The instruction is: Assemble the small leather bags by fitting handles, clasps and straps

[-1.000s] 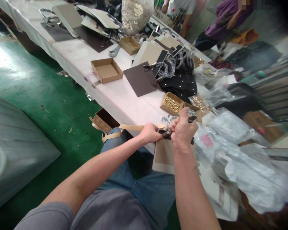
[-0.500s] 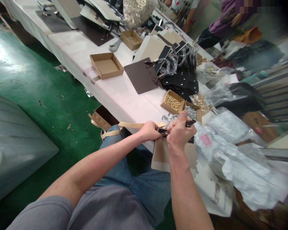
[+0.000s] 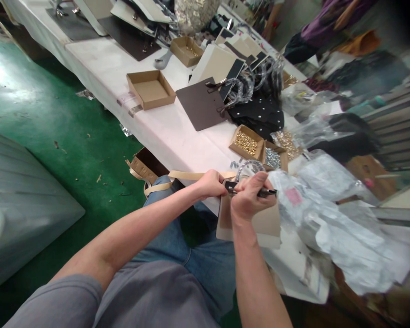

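My right hand [image 3: 248, 198] is wrapped round a dark hand tool [image 3: 269, 193]. One end of the tool sticks out to the right of the fist; its exact kind I cannot make out. With fingers pinched, my left hand [image 3: 210, 183] grips a small dark tab [image 3: 229, 184] at the upper edge of a beige bag panel [image 3: 268, 223]. That panel lies under my right hand, above my lap. A plastic-wrapped ring handle [image 3: 251, 166] shows just beyond my hands. Whatever lies between the two hands is partly covered by the fingers.
Beyond my hands stand small boxes of gold studs [image 3: 246, 142] and silver studs [image 3: 272, 157]. A dark brown panel [image 3: 201, 105] and a cardboard tray [image 3: 150, 93] lie farther left on the white table [image 3: 187, 150]. White plastic bags [image 3: 341, 246] crowd the right. Another person [image 3: 314, 32] is at the back.
My right hand has turned and dropped slightly to the left, and the tool's outer end now points lower. My left hand keeps its pinch, shifted only a little.
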A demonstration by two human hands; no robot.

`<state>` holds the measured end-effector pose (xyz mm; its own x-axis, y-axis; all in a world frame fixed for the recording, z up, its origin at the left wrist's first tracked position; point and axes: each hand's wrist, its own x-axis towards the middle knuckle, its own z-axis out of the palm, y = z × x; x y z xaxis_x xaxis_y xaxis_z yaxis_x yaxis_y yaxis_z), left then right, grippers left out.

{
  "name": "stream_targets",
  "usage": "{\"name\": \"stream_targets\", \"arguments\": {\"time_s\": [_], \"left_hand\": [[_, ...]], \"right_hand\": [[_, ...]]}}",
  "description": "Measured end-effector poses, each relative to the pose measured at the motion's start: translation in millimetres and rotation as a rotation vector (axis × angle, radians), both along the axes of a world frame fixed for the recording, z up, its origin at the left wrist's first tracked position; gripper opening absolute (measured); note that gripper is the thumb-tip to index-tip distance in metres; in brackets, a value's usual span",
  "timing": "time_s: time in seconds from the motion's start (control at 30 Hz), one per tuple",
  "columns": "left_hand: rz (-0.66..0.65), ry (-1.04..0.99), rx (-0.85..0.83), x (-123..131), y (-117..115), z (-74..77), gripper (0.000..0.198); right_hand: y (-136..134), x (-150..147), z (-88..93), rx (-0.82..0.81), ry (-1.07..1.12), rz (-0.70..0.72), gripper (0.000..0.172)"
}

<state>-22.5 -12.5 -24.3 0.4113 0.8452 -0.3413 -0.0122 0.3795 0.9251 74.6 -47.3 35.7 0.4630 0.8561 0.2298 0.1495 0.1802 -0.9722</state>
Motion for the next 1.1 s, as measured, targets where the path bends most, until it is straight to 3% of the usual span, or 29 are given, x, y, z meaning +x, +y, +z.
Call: {"name": "stream_targets", "arguments": {"time_s": [0.1, 0.23, 0.37, 0.57, 0.63, 0.73, 0.8, 0.97, 1.1], "left_hand": [[0.004, -0.006, -0.022, 2, 0, 0.6, 0.013], [0.027, -0.06, -0.091, 4, 0, 6.6, 0.011], [0.005, -0.075, -0.132, -1, 0, 17.3, 0.014], [-0.067, -0.04, -0.197, -2, 7, 21.7, 0.018], [-0.089, -0.012, -0.215, -1, 10, 19.2, 0.018], [-0.122, 0.005, -0.227, 0, 15, 16.8, 0.019], [-0.138, -0.011, -0.226, -1, 17, 17.4, 0.019], [-0.242, 0.013, -0.191, -7, 21, 24.3, 0.01], [-0.332, 0.007, -0.181, -8, 24, 30.0, 0.009]], "right_hand": [[7, 5, 0.1, 0.199, -0.051, -0.065, 0.063], [11, 28, 12.5, 0.21, 0.147, 0.122, 0.065], [-6, 50, 24.2, 0.187, 0.194, 0.237, 0.063], [-37, 38, 7.9, 0.314, 0.17, 0.114, 0.068], [-41, 32, 0.0, 0.376, 0.128, 0.082, 0.061], [-41, 27, -7.1, 0.442, 0.082, 0.065, 0.034], [-39, 28, -7.8, 0.438, 0.088, 0.075, 0.028], [-32, 32, -1.5, 0.319, 0.101, 0.125, 0.06], [-21, 29, 5.5, 0.239, 0.045, 0.057, 0.063]]}}
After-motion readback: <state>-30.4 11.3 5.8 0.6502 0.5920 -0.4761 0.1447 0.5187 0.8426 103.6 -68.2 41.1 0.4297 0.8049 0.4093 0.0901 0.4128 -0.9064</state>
